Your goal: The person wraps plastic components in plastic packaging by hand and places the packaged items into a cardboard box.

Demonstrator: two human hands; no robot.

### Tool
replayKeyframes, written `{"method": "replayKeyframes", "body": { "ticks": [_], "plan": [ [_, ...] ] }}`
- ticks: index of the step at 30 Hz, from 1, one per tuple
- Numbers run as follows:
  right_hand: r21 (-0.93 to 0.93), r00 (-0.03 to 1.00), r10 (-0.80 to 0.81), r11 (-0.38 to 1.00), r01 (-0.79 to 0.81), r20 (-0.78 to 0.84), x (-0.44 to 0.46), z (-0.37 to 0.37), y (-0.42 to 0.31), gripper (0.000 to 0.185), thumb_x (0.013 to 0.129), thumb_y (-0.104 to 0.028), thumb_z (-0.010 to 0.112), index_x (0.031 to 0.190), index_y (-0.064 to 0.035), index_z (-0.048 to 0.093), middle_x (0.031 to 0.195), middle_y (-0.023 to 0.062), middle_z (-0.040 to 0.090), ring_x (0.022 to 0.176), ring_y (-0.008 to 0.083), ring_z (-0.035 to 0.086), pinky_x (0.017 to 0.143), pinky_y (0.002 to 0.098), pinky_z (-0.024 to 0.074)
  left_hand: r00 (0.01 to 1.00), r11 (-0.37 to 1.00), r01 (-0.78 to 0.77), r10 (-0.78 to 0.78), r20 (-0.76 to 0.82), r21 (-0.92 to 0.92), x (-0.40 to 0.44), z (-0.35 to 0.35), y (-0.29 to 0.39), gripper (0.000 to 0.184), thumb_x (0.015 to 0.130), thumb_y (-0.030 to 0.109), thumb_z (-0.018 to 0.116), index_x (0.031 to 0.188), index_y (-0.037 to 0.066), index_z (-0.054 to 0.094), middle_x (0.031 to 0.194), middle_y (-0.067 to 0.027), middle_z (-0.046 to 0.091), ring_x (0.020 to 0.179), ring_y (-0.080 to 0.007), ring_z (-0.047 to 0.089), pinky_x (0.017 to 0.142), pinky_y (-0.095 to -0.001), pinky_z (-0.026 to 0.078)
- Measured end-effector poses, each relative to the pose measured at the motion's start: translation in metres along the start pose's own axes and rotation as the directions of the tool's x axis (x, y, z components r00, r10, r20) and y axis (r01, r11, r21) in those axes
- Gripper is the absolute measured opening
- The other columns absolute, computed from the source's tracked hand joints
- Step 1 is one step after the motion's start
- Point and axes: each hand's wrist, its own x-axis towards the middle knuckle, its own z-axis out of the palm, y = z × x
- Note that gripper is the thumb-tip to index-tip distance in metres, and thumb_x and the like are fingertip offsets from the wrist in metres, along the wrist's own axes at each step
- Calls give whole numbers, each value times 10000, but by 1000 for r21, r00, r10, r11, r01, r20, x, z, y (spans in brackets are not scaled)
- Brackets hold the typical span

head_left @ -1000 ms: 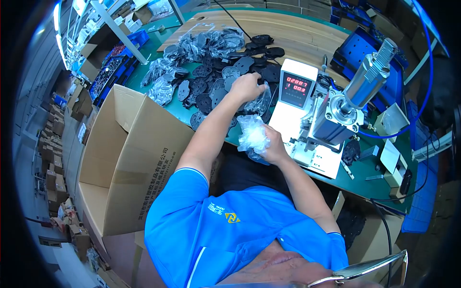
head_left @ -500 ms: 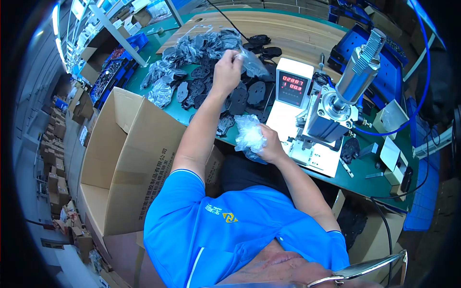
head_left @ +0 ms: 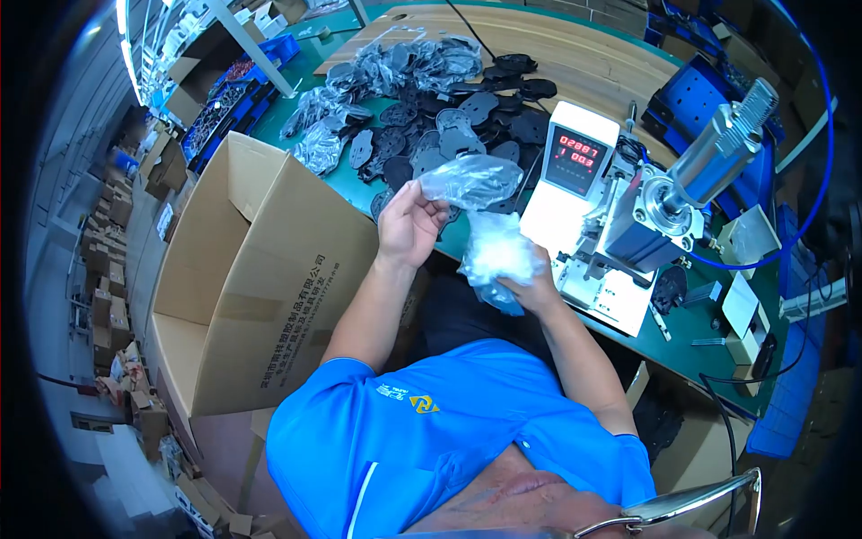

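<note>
My left hand [head_left: 413,225] pinches the edge of a clear plastic bag [head_left: 476,181], which stretches to the right over the dark parts. Whether anything is inside that bag I cannot tell. Bunched in my right hand [head_left: 536,286] is a crumpled wad of clear plastic bags [head_left: 499,254], bright with glare; the hand partly hides behind it. Just beyond both hands lies a heap of flat black sole-shaped parts [head_left: 460,139]. Behind and left of the heap, bagged dark parts [head_left: 404,67] are piled up.
An open cardboard box [head_left: 278,278] stands left of my arm. To the right is a bench machine [head_left: 646,216] with a metal cylinder and a red-digit display [head_left: 577,153]. Blue bins [head_left: 696,99] sit behind it; a blue hose [head_left: 813,202] loops at the right.
My left hand has come back from above the heap toward me, bringing the clear bag near my right hand. My right hand still grips its wad. The view has shifted slightly.
</note>
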Motion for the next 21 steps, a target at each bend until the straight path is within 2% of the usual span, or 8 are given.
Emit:
{"method": "replayKeyframes", "body": {
  "ticks": [2, 3, 4, 7, 12, 13, 17, 21],
  "plan": [
    [492, 949, 212, 868, -73, -234, -39, 13, 24, 717, 703, -19, 839, 1364, -23, 561, 1203, 167, 706, 1078, 349, 717, 961, 424, 580, 999, 997, 44, -44, 7, -68, -10, -10, -2, 310, 1112, 233, 463, 1226, -5, 625, 1016, -123, 738, 828, -198, 705, 725, -306, 555],
    [493, 947, 223, 866, -84, -231, -41, 10, 18, 717, 703, -19, 839, 1364, -23, 561, 1203, 167, 706, 1078, 349, 717, 961, 424, 580, 999, 996, 50, -50, -2, -72, -13, -13, -3, 310, 1112, 233, 463, 1226, -5, 625, 1016, -123, 738, 828, -198, 705, 725, -306, 555],
    [601, 947, 277, 789, -127, -163, -46, 4, 11, 764, 698, -23, 841, 1398, -31, 536, 1234, 171, 698, 1106, 360, 711, 977, 437, 579, 998, 995, 55, -56, -14, -79, -16, -15, -4, 312, 1111, 232, 463, 1228, -7, 625, 1012, -120, 739, 827, -199, 706, 724, -307, 555],
    [850, 917, 396, 465, -246, 48, -58, -9, -22, 903, 683, -33, 847, 1498, -53, 459, 1327, 180, 673, 1191, 395, 690, 1023, 477, 577, 994, 991, 95, -100, -51, -97, -28, -21, -9, 316, 1110, 229, 463, 1236, -11, 625, 999, -111, 741, 825, -205, 708, 723, -311, 554],
    [911, 880, 468, 321, -258, 84, -63, -11, -23, 942, 672, -50, 842, 1529, -69, 452, 1366, 178, 666, 1209, 380, 684, 1028, 493, 573, 988, 983, 136, -145, -61, -127, -36, -29, -12, 308, 1111, 222, 458, 1228, -9, 625, 1007, -111, 744, 832, -205, 714, 730, -314, 561],
    [910, 879, 468, 322, -261, 86, -63, -11, -24, 942, 672, -50, 842, 1529, -69, 452, 1366, 178, 666, 1209, 380, 684, 1028, 493, 573, 988, 982, 134, -143, -62, -130, -37, -30, -14, 308, 1111, 222, 458, 1228, -9, 625, 1007, -111, 744, 832, -205, 714, 730, -314, 561],
    [705, 970, 242, 683, -193, 30, -59, -9, -31, 903, 706, -65, 840, 1525, -77, 461, 1381, 178, 659, 1210, 379, 682, 1050, 502, 558, 984, 973, 165, -174, -41, -161, -46, -32, -18, 307, 1114, 220, 451, 1233, -10, 616, 1036, -127, 749, 844, -209, 721, 737, -313, 566],
    [630, 993, 119, 770, -98, 9, -42, -4, -58, 931, 703, -58, 854, 1539, -82, 446, 1410, 175, 640, 1228, 366, 669, 1075, 507, 537, 980, 968, 197, -200, -7, -158, -49, -32, -20, 309, 1117, 220, 445, 1240, -12, 607, 1060, -137, 752, 860, -214, 727, 741, -316, 568]
  ]
}}
